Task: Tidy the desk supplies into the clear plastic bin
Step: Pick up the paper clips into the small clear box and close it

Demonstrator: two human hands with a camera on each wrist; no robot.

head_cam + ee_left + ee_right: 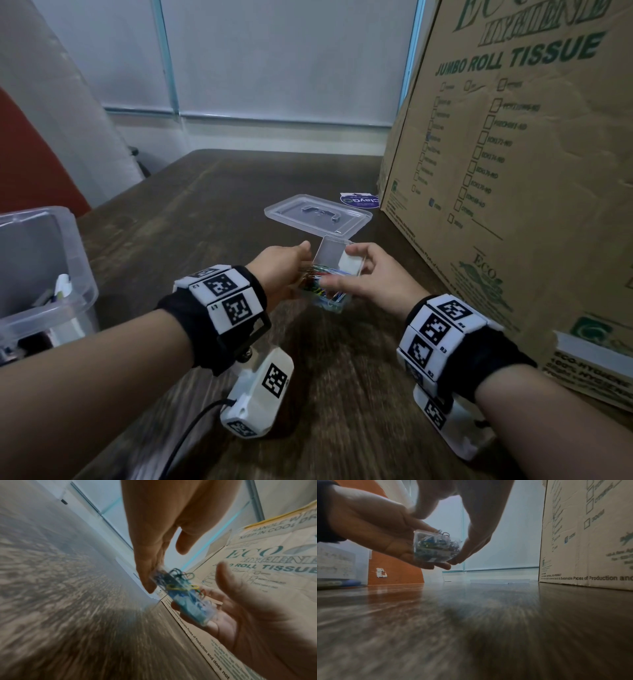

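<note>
A small clear box of coloured paper clips (325, 286) is held just above the dark wooden table (212, 212), its hinged lid (334, 253) standing open. My left hand (294, 269) grips the box's left side. My right hand (346, 270) pinches its right side, with the thumb on the near edge and a finger by the lid. The left wrist view shows the paper clip box (185, 596) blurred between my left hand's fingers (147, 577) and the right hand's palm (240, 609). The clear plastic bin (68, 246) stands at the left edge with pens inside.
The bin's clear lid (318, 214) lies flat on the table beyond my hands, with a round dark sticker (359, 200) behind it. A large cardboard tissue carton (513, 171) walls off the right side. An orange chair back (34, 154) rises at the far left.
</note>
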